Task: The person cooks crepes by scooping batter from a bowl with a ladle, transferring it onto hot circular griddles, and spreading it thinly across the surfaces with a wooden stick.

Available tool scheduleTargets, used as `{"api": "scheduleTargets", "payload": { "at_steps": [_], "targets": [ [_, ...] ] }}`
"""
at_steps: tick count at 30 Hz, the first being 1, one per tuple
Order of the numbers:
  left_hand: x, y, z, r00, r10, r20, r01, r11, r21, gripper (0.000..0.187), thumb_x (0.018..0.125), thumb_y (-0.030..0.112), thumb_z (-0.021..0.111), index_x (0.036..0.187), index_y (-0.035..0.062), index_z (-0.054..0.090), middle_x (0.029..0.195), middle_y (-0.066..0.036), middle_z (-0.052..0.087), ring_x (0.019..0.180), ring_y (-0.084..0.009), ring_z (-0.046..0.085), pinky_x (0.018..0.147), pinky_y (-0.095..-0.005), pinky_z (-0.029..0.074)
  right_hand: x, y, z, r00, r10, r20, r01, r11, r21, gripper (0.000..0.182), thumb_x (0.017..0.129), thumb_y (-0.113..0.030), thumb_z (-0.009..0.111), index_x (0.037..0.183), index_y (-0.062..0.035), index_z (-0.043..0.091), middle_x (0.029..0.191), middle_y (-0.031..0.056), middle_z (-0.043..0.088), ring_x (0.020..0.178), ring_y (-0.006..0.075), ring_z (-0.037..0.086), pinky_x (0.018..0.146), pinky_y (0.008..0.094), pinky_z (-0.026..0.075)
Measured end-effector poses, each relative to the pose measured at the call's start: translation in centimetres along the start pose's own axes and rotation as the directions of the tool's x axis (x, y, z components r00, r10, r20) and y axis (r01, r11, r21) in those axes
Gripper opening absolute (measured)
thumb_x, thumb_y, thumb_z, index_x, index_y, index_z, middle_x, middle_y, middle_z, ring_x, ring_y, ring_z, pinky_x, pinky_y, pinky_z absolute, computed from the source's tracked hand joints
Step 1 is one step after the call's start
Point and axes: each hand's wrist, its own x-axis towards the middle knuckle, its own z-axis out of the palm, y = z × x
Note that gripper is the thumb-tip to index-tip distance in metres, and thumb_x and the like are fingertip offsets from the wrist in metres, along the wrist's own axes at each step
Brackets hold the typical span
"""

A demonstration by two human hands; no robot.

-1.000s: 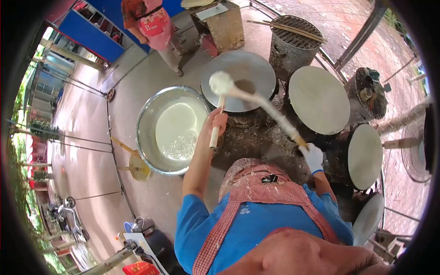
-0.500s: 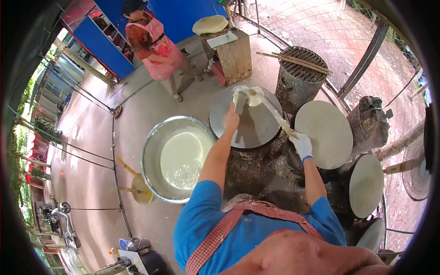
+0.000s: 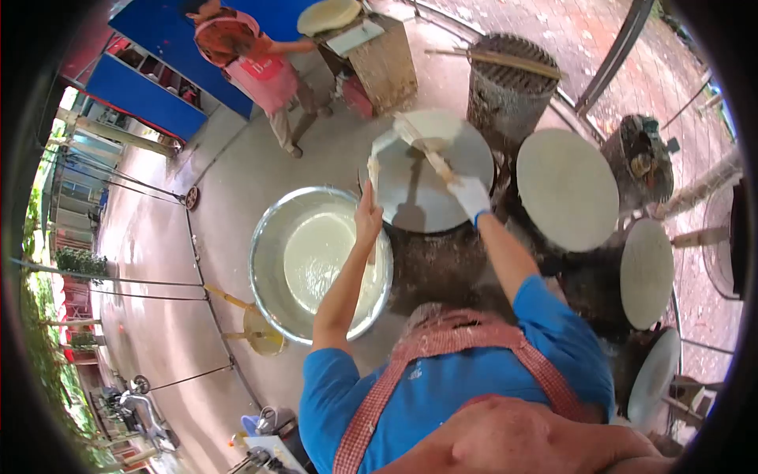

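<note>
My left hand (image 3: pixel 368 219) is closed around a slim stick (image 3: pixel 373 175) smeared with pale batter, held upright at the left edge of a round griddle (image 3: pixel 418 204). My right hand (image 3: pixel 471 195), in a white glove, grips a batter-coated wooden stick (image 3: pixel 431 156) that slants up and left over the griddle. A strip of pale batter (image 3: pixel 386 141) bridges the upper ends of both sticks. Whitish batter also shows at the griddle's far side. Left of it stands a wide metal basin (image 3: pixel 264 296) with creamy batter (image 3: pixel 320 257) inside, partly behind my left forearm.
Round griddles covered in pale sheets (image 3: pixel 567 189) (image 3: pixel 646 274) stand to the right. Behind is a drum with a slatted top (image 3: pixel 513 83) and sticks across it. A person in a pink apron (image 3: pixel 264 75) reaches toward a stack of round sheets (image 3: pixel 329 14). A yellow-handled strainer (image 3: pixel 264 336) lies by the basin.
My left hand has moved left and down, off the griddle to the basin's edge. My right hand has moved left and up over the griddle. The other person now reaches toward the stack.
</note>
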Motion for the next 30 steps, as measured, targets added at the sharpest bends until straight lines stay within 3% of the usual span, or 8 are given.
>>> {"api": "scheduleTargets", "payload": {
  "at_steps": [3,6,12,16,17,19,20,30],
  "targets": [
    [-9.4,-0.1,-4.2,0.912,-0.360,0.196,0.349,0.933,0.087,0.071,0.070,-0.003,0.046,0.137,0.0109,0.027,0.092,-0.010,0.058,0.056,-0.0138,0.049,0.053,-0.0260,0.042,-2.6,-4.5,-8.2,0.989,0.147,-0.007,-0.146,0.968,-0.205,0.037,0.079,-0.037,0.052,0.097,-0.0071,0.064,0.088,0.0173,0.062,0.086,0.0309,0.059,0.074,0.0369,0.046],
    [-13.7,-0.7,-5.9,0.866,-0.441,0.237,0.463,0.885,-0.046,0.069,0.071,-0.004,0.046,0.136,0.0051,0.027,0.115,-0.014,0.048,0.065,-0.0177,0.053,0.060,-0.0274,0.045,-5.5,-4.3,-7.4,0.782,0.612,0.118,-0.582,0.650,0.489,0.029,0.079,-0.022,0.056,0.102,-0.0080,0.064,0.072,0.0049,0.063,0.066,0.0187,0.059,0.057,0.0283,0.045],
    [-15.7,-0.2,-7.1,0.867,-0.437,0.241,0.457,0.889,-0.034,0.065,0.073,-0.003,0.044,0.136,0.0038,0.027,0.123,-0.018,0.047,0.077,-0.0170,0.052,0.070,-0.0257,0.043,-4.5,-5.8,-3.9,0.952,0.250,0.176,-0.289,0.924,0.252,0.034,0.075,-0.021,0.064,0.102,0.0002,0.063,0.084,0.0058,0.065,0.074,0.0120,0.057,0.066,0.0239,0.044],
    [-16.0,-1.5,-7.3,0.968,-0.202,0.151,0.187,0.976,0.107,0.069,0.073,-0.001,0.045,0.137,0.0149,0.028,0.074,-0.008,0.057,0.051,-0.0100,0.044,0.046,-0.0228,0.038,-5.2,-1.3,-7.3,0.741,0.641,0.201,-0.604,0.504,0.617,0.029,0.072,-0.020,0.066,0.096,-0.0043,0.064,0.059,0.0038,0.056,0.066,0.0164,0.057,0.061,0.0273,0.044],
    [-15.7,-0.7,-7.7,0.971,-0.185,0.152,0.170,0.980,0.107,0.069,0.073,-0.001,0.045,0.137,0.0149,0.028,0.074,-0.008,0.057,0.051,-0.0100,0.044,0.046,-0.0228,0.038,-5.0,1.4,-2.9,0.990,0.139,-0.039,-0.114,0.919,0.376,0.030,0.070,-0.018,0.068,0.096,-0.0034,0.064,0.061,0.0041,0.057,0.065,0.0157,0.056,0.061,0.0276,0.043],
    [-15.0,2.3,-7.3,0.828,-0.516,0.218,0.529,0.849,-0.001,0.070,0.073,-0.001,0.045,0.138,0.0183,0.027,0.062,-0.006,0.054,0.045,-0.0102,0.044,0.041,-0.0245,0.039,-4.9,0.7,0.1,1.000,-0.015,0.023,0.003,0.900,0.437,0.033,0.066,-0.015,0.071,0.096,-0.0009,0.064,0.067,0.0044,0.059,0.065,0.0140,0.054,0.061,0.0276,0.042],
    [-15.7,2.0,-6.7,0.829,-0.517,0.215,0.532,0.847,-0.012,0.070,0.073,-0.001,0.045,0.138,0.0183,0.027,0.062,-0.006,0.054,0.045,-0.0102,0.044,0.041,-0.0245,0.039,-4.9,-2.6,0.3,0.887,0.349,0.304,-0.455,0.536,0.711,0.036,0.064,-0.014,0.073,0.096,0.0006,0.064,0.071,0.0044,0.061,0.066,0.0130,0.054,0.061,0.0273,0.041],
    [-17.2,0.8,-4.2,0.803,-0.590,0.087,0.591,0.807,0.017,0.067,0.074,0.000,0.045,0.137,0.0099,0.027,0.127,-0.015,0.043,0.076,-0.0213,0.056,0.068,-0.0302,0.045,-2.6,-2.9,-6.1,0.773,0.356,0.526,-0.633,0.492,0.597,0.016,0.075,-0.018,0.065,0.082,-0.0043,0.064,0.047,0.0022,0.045,0.030,0.0112,0.035,0.029,0.0257,0.022]
  ]
}}
